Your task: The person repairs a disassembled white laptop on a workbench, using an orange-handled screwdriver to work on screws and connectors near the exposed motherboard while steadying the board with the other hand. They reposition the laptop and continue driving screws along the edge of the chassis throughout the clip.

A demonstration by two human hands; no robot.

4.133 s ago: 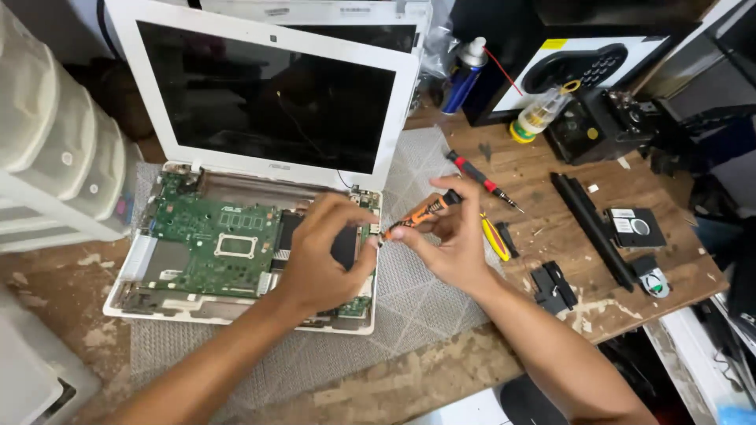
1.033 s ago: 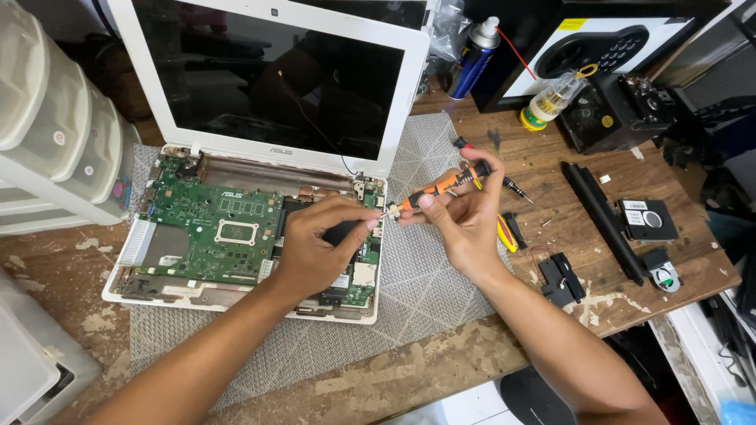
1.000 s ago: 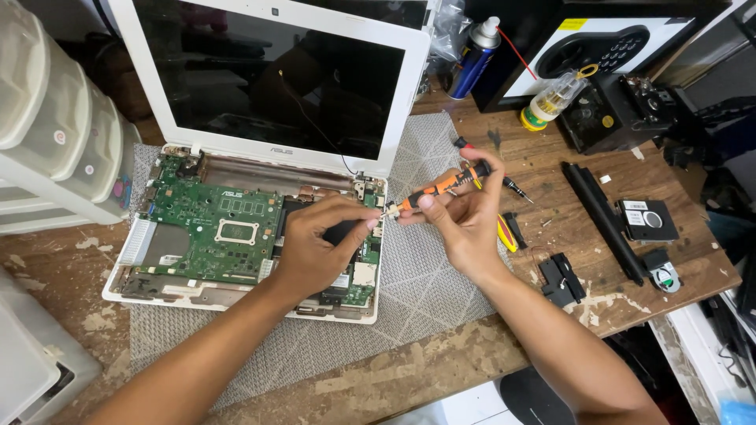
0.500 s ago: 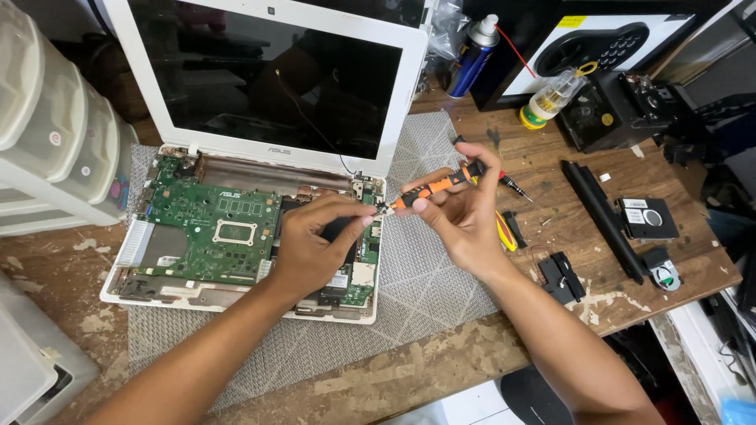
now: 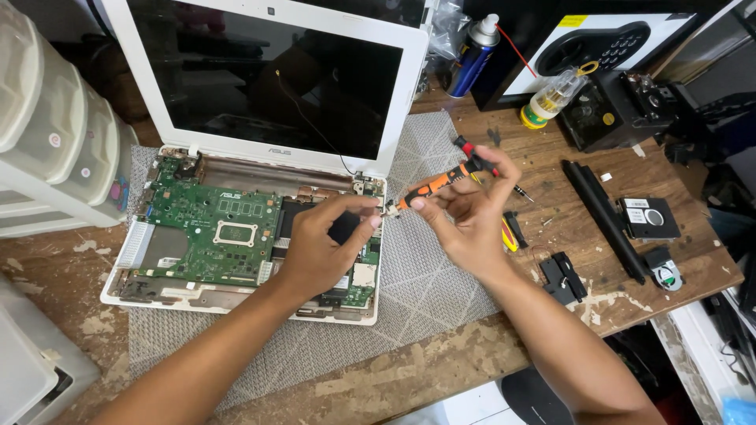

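An opened white laptop (image 5: 236, 295) lies on a grey mat, its green circuit board (image 5: 209, 232) bare and its dark screen (image 5: 268, 79) tilted up. My right hand (image 5: 472, 216) grips an orange and black screwdriver (image 5: 435, 182) whose tip points left at the laptop's right hinge corner. My left hand (image 5: 323, 244) rests over the right part of the board, thumb and forefinger pinched at the screwdriver tip; whether they hold a small part I cannot tell.
White plastic drawers (image 5: 55, 134) stand at the left. On the wooden bench to the right lie a blue spray can (image 5: 475, 57), a small bottle (image 5: 551, 98), a black box (image 5: 618, 110), a long black bar (image 5: 602, 208), a red-handled screwdriver (image 5: 476, 153) and small black parts (image 5: 563, 275).
The view has shifted slightly. My right hand has tilted the screwdriver, and my left fingers have come up to its tip by the hinge corner.
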